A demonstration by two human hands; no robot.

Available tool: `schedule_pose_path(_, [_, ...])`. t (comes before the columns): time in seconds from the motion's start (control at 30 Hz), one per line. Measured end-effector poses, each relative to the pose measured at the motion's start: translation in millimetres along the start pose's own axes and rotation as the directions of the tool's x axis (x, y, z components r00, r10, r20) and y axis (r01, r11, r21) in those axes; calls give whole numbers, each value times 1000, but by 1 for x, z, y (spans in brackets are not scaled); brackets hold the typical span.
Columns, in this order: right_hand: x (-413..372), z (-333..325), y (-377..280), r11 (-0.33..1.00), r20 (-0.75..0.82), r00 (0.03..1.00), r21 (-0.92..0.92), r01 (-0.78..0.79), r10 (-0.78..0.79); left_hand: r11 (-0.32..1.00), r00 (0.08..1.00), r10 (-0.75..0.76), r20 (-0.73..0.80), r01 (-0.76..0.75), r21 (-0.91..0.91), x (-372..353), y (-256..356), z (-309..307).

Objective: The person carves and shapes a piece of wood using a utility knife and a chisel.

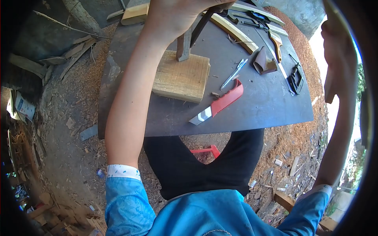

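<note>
Left arm stretched straight forward over the table [260, 112], forearm bare, blue sleeve pushed to the elbow. Left hand [177, 13] at the top edge of view, partly cut off, fingers curled tight round a dark tool [202, 24] that slants down and toward the person. Tool tip just beside an upright peg [184, 46] standing on a wooden block [182, 76]; contact between tip and peg not clear.

Right arm raised at the far right, elbow bent. Right hand [334, 59] held high and well apart from the table, in shadow against bright light; cannot tell whether its fingers are spread or closed.

Block sits left of the table's middle, its near corner well back from the near edge. Red knife [222, 101] lies at an angle just right of the block, blade pointing at the near edge. Pen [234, 73] beyond it. Curved wood strip [236, 32] along the far side. Bare tabletop left of the block and at the near right corner. Knees under the near edge.
</note>
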State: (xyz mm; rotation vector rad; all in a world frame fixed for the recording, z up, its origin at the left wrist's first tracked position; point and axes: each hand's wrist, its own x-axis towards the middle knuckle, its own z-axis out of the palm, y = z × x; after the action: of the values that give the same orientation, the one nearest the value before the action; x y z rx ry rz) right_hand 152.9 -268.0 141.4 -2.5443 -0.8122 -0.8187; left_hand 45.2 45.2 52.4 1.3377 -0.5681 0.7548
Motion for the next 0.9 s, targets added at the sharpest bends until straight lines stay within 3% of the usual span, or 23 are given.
schedule_pose_path(0.07, [8,-17,-16,961,-79,990,261,-91,115,1000,1000,-18,-18,18,-11,-1,1,3])
schedule_pose_path(0.13, [4,-29,-65,848,38,992,515,-124,122,1000,1000,-16,-16,16,15,0,1,2])
schedule_pose_path(0.23, [-28,18,-38,934,-11,968,257,246,-252,996,998,56,6,-56,63,1,-10,-7])
schedule_pose_path(0.33, [-18,8,-7,970,258,957,233,70,-131,1000,1000,3,22,-3,-27,0,-2,-6])
schedule_pose_path(0.4, [3,14,8,951,86,989,297,89,-120,999,999,-39,-29,39,-14,-4,10,6])
schedule_pose_path(0.47, [-5,-6,-44,834,-82,993,539,118,-88,997,998,-33,-54,36,66,-5,10,5])
schedule_pose_path(0.53, [5,-32,-79,728,55,995,685,26,-87,984,1000,21,-17,-18,178,-2,-4,-10])
schedule_pose_path(0.57, [32,-23,-61,678,127,974,735,35,-188,986,999,9,-32,-3,168,-1,-2,-6])
schedule_pose_path(0.67, [10,-8,-41,819,212,902,532,216,-376,988,997,-10,-79,22,150,-4,5,3])
schedule_pose_path(0.73, [-9,-1,-59,892,219,916,386,236,-337,990,995,0,-102,14,140,-3,5,6])
schedule_pose_path(0.8, [1,-3,-62,912,162,958,377,162,-238,990,995,-20,-93,32,134,-4,6,8])
schedule_pose_path(0.9, [24,-20,-63,847,38,991,525,88,-126,995,994,-73,-85,79,63,-6,14,8])
